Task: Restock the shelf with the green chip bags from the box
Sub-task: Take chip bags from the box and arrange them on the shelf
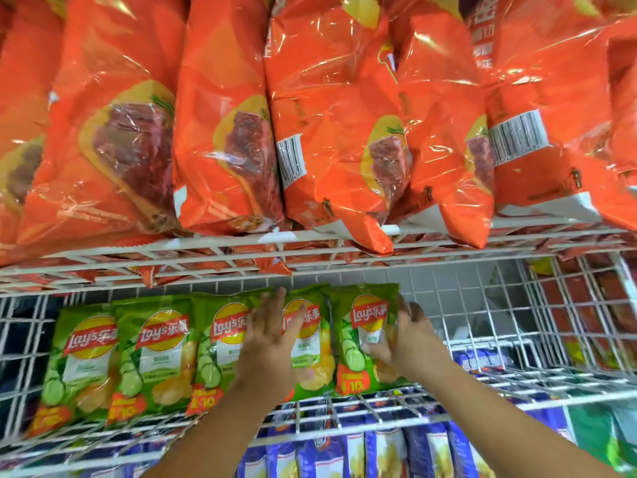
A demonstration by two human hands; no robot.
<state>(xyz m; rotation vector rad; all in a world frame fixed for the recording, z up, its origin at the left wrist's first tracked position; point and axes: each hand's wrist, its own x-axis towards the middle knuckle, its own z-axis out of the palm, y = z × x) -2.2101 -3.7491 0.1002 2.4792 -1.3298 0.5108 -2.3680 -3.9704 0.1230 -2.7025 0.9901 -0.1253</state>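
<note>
Nearest you, below the wire shelf (344,414), blue bags (389,453) fill the lower tier. On that shelf your left hand (272,336) lies flat, fingers straight, pressing the fourth green bag (310,360) in the row. Just to its right, your right hand (401,339) curls round the right edge of the end bag (362,336), thumb on its front. That bag stands upright, long axis vertical, touching its neighbour. Open shelf space (482,322) lies further right, so your right hand is nearer it. Beyond and above hang orange bags (224,132). No box shows.
</note>
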